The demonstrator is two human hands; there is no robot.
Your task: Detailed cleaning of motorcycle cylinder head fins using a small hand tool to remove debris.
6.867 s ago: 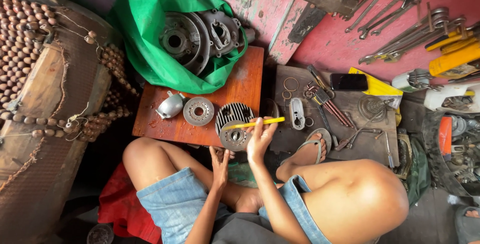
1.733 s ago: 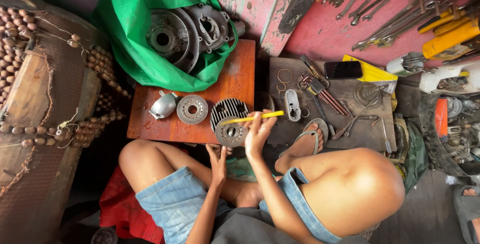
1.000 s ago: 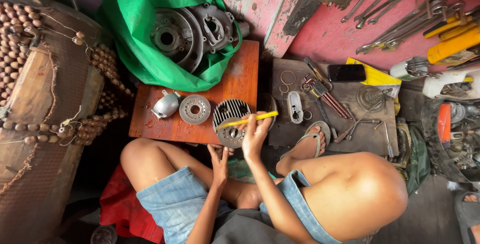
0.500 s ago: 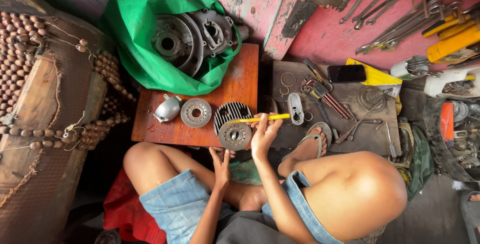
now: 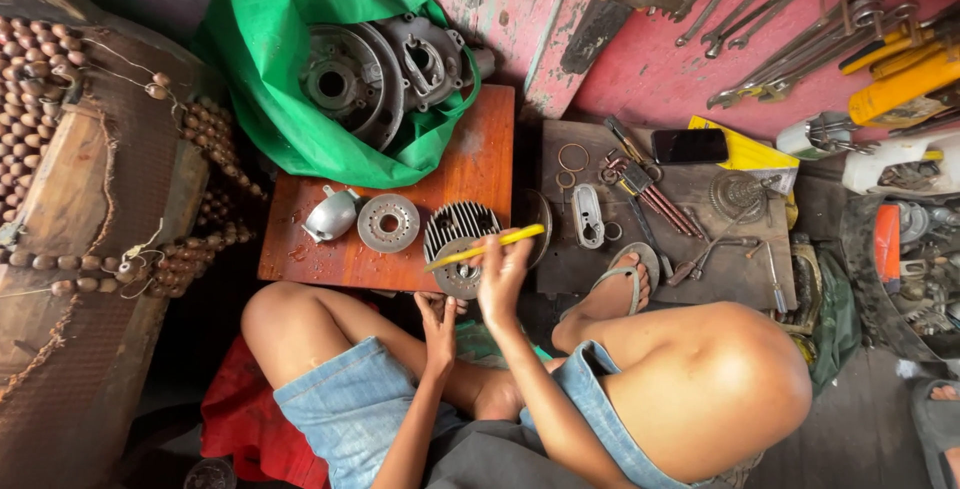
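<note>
My right hand [image 5: 503, 274] grips a yellow-handled tool [image 5: 487, 247] that lies across a finned, round metal clutch part [image 5: 458, 236] on the reddish wooden board [image 5: 473, 164]. My left hand [image 5: 438, 321] rests at the board's near edge, just below that part, fingers close together; whether it holds anything is hidden. To the left on the board lie a flat perforated metal disc [image 5: 388, 223] and a small silvery casing [image 5: 331, 215]. I sit on the floor with my knees up, wearing denim shorts.
A green bag [image 5: 270, 69] with engine covers [image 5: 352, 74] sits at the board's far end. A dark tray [image 5: 660, 219] at right carries rings, small tools and a black phone [image 5: 690, 146]. Wrenches [image 5: 790, 39] lie on the red surface. A beaded seat cover [image 5: 90, 179] stands left.
The view shifts slightly between frames. My right hand keeps the yellow tool over the finned part and barely moves; the left hand stays at the board's edge.
</note>
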